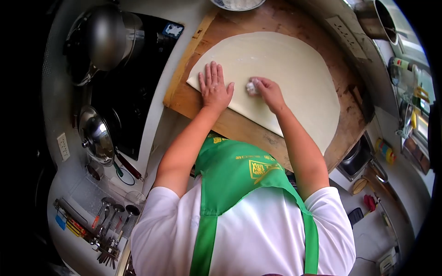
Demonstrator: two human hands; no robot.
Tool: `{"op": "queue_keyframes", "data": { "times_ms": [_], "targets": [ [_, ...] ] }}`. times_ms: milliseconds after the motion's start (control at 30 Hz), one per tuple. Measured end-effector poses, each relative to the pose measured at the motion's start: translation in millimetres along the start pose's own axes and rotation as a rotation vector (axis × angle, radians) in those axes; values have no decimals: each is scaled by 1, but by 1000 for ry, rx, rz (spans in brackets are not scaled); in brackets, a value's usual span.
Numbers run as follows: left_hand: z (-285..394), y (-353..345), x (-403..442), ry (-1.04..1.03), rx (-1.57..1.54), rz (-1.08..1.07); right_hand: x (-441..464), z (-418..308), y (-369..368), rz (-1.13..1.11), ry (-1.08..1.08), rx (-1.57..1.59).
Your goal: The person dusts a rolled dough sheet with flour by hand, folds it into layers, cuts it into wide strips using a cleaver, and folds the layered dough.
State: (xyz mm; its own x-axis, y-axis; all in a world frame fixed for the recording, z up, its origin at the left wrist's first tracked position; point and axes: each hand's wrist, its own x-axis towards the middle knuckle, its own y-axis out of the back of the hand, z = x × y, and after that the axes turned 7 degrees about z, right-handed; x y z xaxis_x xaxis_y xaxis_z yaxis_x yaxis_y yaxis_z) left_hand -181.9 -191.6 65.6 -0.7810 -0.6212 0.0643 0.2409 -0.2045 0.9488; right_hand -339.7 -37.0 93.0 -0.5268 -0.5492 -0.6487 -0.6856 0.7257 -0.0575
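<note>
A large, thin sheet of pale dough (285,69) lies on a wooden board (258,126). Its far edge is rounded and its near edge runs straight, as if folded over. My left hand (214,87) rests flat on the dough near its left corner, fingers stretched out. Over the dough to the right of it, my right hand (270,92) grips a small white bundle (252,86) in its fingertips. The bundle is slightly blurred; it looks like a cloth pouch, and what is inside cannot be seen.
A bowl of white powder (238,3) stands at the board's far edge. On the left are a black hob (138,87), a large pot (108,37) and a lidded pan (97,135). A sink (355,161) lies right of the board; jars line the windowsill.
</note>
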Motion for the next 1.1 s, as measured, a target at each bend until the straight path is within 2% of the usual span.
{"op": "queue_keyframes", "data": {
  "times_ms": [67,133,200,267,333,400,433,467,500,567,667,733,800,900,933,967,1033,1067,1100],
  "targets": [
    [22,-6,-1,-70,-10,-45,-30,30,19,29,-88,109],
    [43,-10,-7,-260,-5,-122,-33,38,50,60,-76,201],
    [61,-15,1,-373,-19,-193,-23,19,87,244,-43,389],
    [79,-27,25,-490,-23,-154,-26,7,123,406,67,551],
    [98,-37,34,-509,-24,-144,-49,31,135,466,97,603],
    [121,-47,28,-413,-21,-157,-86,72,138,343,2,544],
    [131,-48,16,-521,13,-210,-105,83,145,369,5,552],
    [142,-48,2,-540,5,-219,-126,95,154,411,-73,554],
    [151,-48,-13,-687,-5,-282,-141,106,165,446,-155,559],
    [171,-52,-37,-912,-37,-371,-152,113,206,648,-102,643],
    [199,-58,-45,-1062,-82,-450,-161,125,258,871,143,707],
    [208,-66,-27,-1107,-108,-461,-179,157,244,875,144,720],
    [203,-66,2,-1140,-97,-410,-202,185,210,835,16,730],
    [177,-60,48,-876,65,-226,-206,197,195,983,16,789],
    [164,-58,61,-783,108,-177,-193,191,200,1148,125,654],
    [148,-57,69,-719,108,-127,-177,183,206,1305,235,510],
    [129,-61,68,-667,110,-67,-139,140,207,1449,424,-53],
    [120,-62,62,-519,137,-31,-120,122,204,1439,621,-421],
    [111,-62,55,-372,166,3,-100,110,192,1359,737,-554]
  ]
}}
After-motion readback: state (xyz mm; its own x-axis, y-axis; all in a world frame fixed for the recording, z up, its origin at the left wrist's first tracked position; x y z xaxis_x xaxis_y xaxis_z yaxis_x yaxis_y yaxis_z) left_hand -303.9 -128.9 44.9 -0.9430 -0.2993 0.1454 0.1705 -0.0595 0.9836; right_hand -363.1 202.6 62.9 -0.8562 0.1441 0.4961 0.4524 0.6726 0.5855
